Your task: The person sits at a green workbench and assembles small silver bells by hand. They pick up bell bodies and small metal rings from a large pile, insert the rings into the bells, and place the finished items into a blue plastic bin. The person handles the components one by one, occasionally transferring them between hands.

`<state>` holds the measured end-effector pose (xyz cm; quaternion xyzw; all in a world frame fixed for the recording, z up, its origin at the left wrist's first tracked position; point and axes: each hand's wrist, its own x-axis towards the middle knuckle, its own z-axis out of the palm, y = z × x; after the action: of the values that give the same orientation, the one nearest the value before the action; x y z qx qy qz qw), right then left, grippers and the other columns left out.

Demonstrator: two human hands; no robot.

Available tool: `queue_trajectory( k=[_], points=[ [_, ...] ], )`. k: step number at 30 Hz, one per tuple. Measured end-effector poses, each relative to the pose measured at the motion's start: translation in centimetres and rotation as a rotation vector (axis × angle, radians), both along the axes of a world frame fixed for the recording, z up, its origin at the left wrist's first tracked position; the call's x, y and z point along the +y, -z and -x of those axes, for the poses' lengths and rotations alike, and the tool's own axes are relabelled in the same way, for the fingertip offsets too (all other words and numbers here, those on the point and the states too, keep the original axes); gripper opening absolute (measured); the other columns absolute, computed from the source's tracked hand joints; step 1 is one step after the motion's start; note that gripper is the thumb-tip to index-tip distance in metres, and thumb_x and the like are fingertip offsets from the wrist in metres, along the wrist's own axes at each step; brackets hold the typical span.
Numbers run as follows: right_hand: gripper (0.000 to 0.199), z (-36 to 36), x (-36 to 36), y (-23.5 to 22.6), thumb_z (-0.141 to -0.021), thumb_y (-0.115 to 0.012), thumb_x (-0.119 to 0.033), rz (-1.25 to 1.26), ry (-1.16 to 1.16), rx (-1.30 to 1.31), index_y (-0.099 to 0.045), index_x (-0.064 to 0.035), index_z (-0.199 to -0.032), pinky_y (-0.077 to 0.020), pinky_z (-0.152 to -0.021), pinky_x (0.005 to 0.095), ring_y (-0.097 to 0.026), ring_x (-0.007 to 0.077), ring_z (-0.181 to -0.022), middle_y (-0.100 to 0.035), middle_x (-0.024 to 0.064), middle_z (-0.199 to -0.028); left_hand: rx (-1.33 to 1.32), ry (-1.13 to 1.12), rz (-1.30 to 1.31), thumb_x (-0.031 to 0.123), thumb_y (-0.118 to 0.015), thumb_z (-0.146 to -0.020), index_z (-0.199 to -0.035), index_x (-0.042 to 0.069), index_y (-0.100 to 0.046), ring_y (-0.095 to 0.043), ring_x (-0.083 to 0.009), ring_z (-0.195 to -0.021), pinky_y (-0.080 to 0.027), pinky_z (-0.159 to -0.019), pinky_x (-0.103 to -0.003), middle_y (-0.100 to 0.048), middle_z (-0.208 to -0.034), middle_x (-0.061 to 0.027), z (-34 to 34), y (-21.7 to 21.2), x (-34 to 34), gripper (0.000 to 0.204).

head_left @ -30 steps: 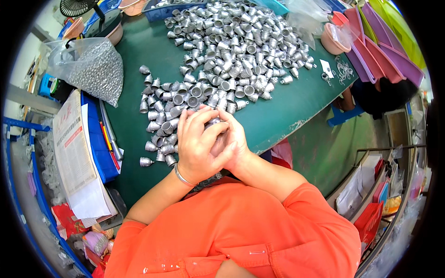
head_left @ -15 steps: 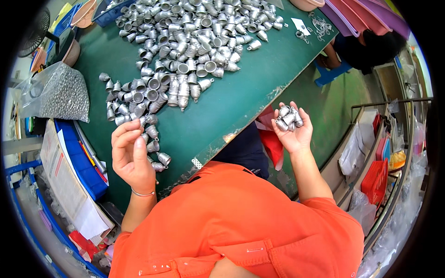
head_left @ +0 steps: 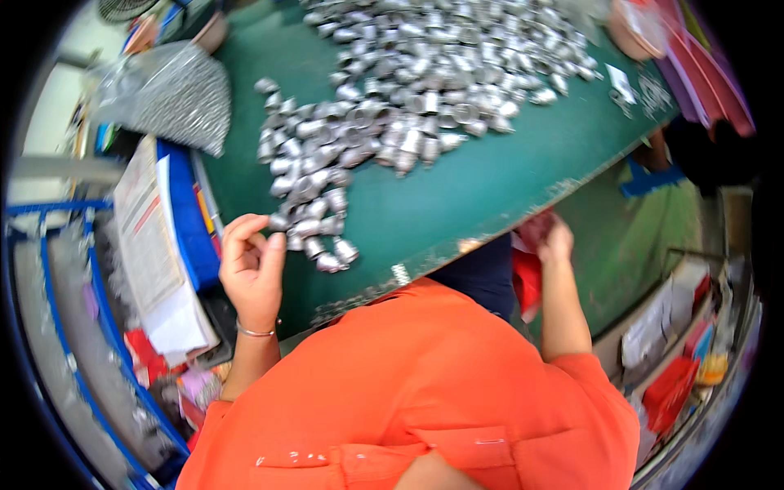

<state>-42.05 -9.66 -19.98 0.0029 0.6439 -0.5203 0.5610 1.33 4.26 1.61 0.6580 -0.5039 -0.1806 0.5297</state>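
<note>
Small silver bell-shaped metal caps [head_left: 457, 77] lie heaped on the green table [head_left: 457, 192], with a looser group [head_left: 314, 175] trailing toward its near left edge. My left hand [head_left: 251, 273] is at the end of that group. Its fingers are curled with the thumb apart, and the index fingertip is at or touching one cap [head_left: 279, 221]. Beyond the table's near edge, my right hand [head_left: 557, 241] hangs low at the mouth of a dark-red and red bag [head_left: 529, 273]. Its fingers are blurred and partly hidden, and no caps show in it.
A clear plastic bag of small silver pieces [head_left: 184, 98] stands at the table's left, behind a blue holder [head_left: 181, 224] with papers. A card [head_left: 618, 82] and loose metal rings [head_left: 653, 96] lie far right, near a pink basin [head_left: 633, 33]. Another person [head_left: 710, 155] sits beyond the right edge.
My right hand, palm up with several caps half a second ago, has turned and dropped to the red bag; the caps are out of sight. My left hand stays by the loose group. The view has shifted.
</note>
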Motion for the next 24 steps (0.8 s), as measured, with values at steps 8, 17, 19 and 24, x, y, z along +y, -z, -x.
queue_trajectory(
  k=[8,17,19,24],
  points=[
    [0.017,-12.0,1.3,-19.3,-0.078,-0.058,0.006,1.29,-0.807,1.04,-0.06,-0.0018,-0.092,-0.0439,-0.07,0.0248,-0.055,0.0178,-0.075,-0.057,0.0084,-0.091,-0.34,0.047,-0.471,0.028,-0.088,-0.048,-0.124,0.006,-0.043,-0.058,-0.0192,-0.071,-0.052,-0.065,-0.03,-0.041,-0.112,-0.0123,1.8,-0.5,2.3,0.091],
    [0.036,-23.0,1.7,-20.1,-0.067,-0.06,0.002,1.575,-1.67,0.96,-0.058,-0.004,-0.102,-0.0452,-0.078,0.037,-0.051,0.0287,-0.092,-0.055,0.008,-0.105,-0.251,0.199,-0.149,0.008,-0.079,-0.059,-0.115,0.005,-0.05,-0.053,-0.0324,-0.093,-0.049,-0.075,-0.037,-0.043,-0.11,-0.0147,4.2,2.8,-2.3,0.063],
    [0.035,-22.4,1.7,-20.4,-0.069,-0.06,0.002,1.479,-1.628,1.058,-0.058,-0.0046,-0.103,-0.0454,-0.078,0.0378,-0.051,0.0292,-0.091,-0.055,0.0092,-0.103,-0.231,0.189,-0.145,0.008,-0.08,-0.058,-0.116,0.005,-0.05,-0.053,-0.0325,-0.094,-0.048,-0.075,-0.037,-0.043,-0.11,-0.0145,4.0,2.9,-2.1,0.065],
    [0.033,-21.2,1.5,-21.1,-0.071,-0.061,0.0,1.363,-1.708,1.176,-0.059,-0.0058,-0.103,-0.0429,-0.074,0.0353,-0.05,0.0259,-0.085,-0.053,0.0063,-0.09,-0.315,0.112,-0.21,0.012,-0.083,-0.058,-0.106,0.005,-0.051,-0.054,-0.02,-0.081,-0.047,-0.065,-0.027,-0.042,-0.11,-0.0105,3.6,2.3,-1.0,0.058]
  ],
)
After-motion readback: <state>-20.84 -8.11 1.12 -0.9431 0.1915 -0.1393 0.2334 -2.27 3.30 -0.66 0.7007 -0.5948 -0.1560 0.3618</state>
